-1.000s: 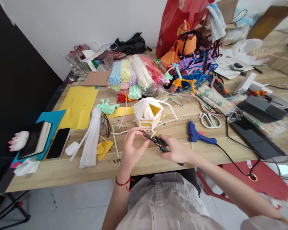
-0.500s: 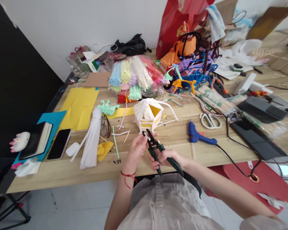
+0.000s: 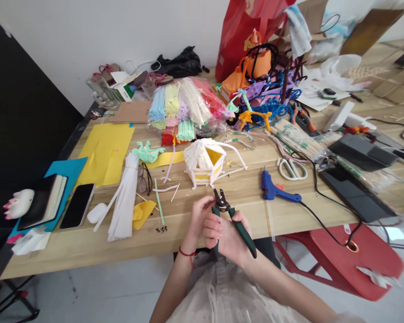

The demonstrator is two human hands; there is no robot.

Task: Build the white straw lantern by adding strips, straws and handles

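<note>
My right hand (image 3: 231, 237) is wrapped round the dark green handles of a pair of wire strippers (image 3: 244, 235), held above the table's front edge with black jaws pointing away from me and spread apart. Close against its left side is my left hand (image 3: 199, 217), fingers curled in beside the tool's head; what they hold, if anything, is hidden. Just beyond the jaws stands a small house-like model (image 3: 206, 163) of white and pale lilac fuzzy stems, with yellow panels inside. One stem sticks out from its top toward the right.
A blue glue gun (image 3: 278, 190) and white-handled scissors (image 3: 292, 169) lie right. To the left are white strips (image 3: 123, 202), a phone (image 3: 77, 206) and yellow sheets (image 3: 104, 154). Bundled coloured pipe cleaners (image 3: 185, 105) are behind. A red stool (image 3: 357, 264) stands below the table's right side.
The wire strippers have drawn back from the model toward me and turned more upright, jaws now wider apart. My left hand has moved from the jaws to beside my right hand.
</note>
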